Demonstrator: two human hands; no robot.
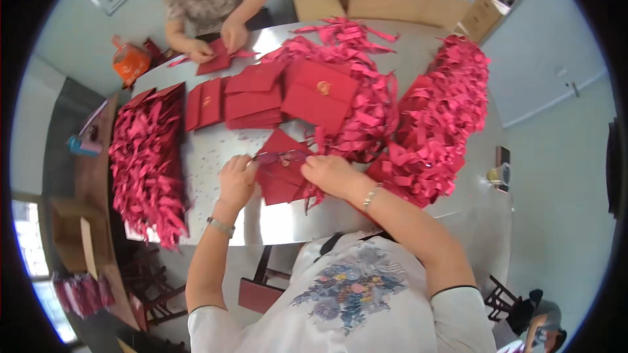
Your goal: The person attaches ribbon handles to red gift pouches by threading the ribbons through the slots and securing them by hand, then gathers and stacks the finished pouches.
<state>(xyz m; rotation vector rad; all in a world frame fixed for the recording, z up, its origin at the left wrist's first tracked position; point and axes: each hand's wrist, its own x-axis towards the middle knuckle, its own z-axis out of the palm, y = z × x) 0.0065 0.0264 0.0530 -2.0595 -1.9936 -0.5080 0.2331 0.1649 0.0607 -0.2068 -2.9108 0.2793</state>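
Note:
A red paper envelope or pouch (280, 180) lies on the metal table in front of me, its pointed flap turned away from me. Across it runs a dark reddish ribbon (288, 156), blurred by motion, spanning both my hands. My left hand (235, 182) is closed at the ribbon's left end, beside the pouch's left edge. At the right edge, my right hand (329, 175) is closed on the ribbon's other end, its fingertips partly hidden. Loose pink-red ribbon tails (315, 197) hang below my right hand.
Stacked red pouches (254, 98) stand beyond my hands. Heaped pouches with ribbon tails lie left (149, 163) and right (432, 131). Across the table a co-worker's hands (229, 38) handle a red pouch. A phone (502, 157) and a cup-like item (494, 175) rest at the right edge.

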